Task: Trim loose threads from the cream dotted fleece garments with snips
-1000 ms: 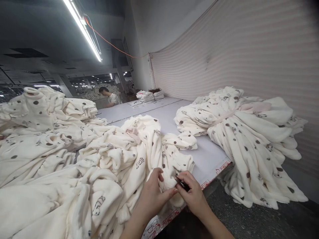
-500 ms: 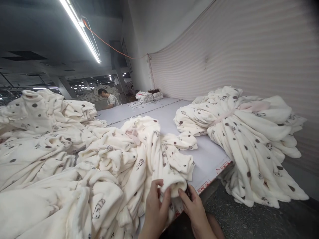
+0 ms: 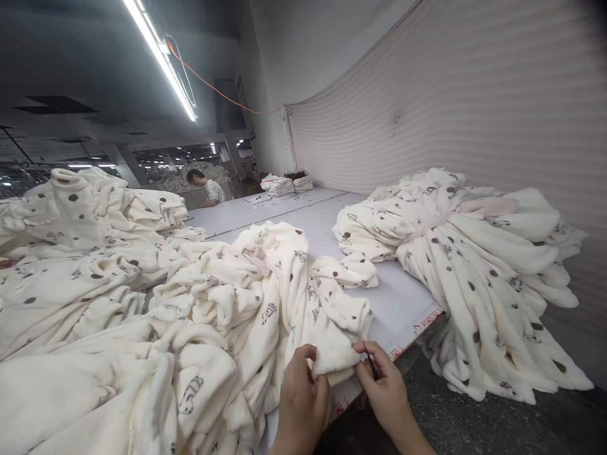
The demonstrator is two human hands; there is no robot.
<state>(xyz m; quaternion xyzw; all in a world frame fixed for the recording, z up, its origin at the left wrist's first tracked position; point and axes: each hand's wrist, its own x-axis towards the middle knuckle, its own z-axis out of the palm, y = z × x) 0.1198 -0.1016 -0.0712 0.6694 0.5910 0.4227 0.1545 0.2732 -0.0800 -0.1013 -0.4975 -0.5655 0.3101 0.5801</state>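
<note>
A cream fleece garment (image 3: 327,341) with dark spots and small animal prints lies at the table's front edge. My left hand (image 3: 303,392) pinches its near edge on the left side. At the right corner of that edge is my right hand (image 3: 386,385), its fingertips touching the fabric. Those fingers are closed around a small, dark pair of thread snips (image 3: 370,361), mostly hidden, with a thin tip pointing up. The fabric edge stretches nearly flat between both hands.
Heaped cream garments (image 3: 118,354) cover the table's left side. A tied bundle of similar garments (image 3: 474,265) hangs over the right edge. Behind are folded stacks (image 3: 279,186), a striped cloth curtain (image 3: 450,114) and a seated person (image 3: 211,189).
The round opening of the fleece has been flattened into a straight edge between my hands. My right hand has shifted slightly right, and the dark snips show more clearly.
</note>
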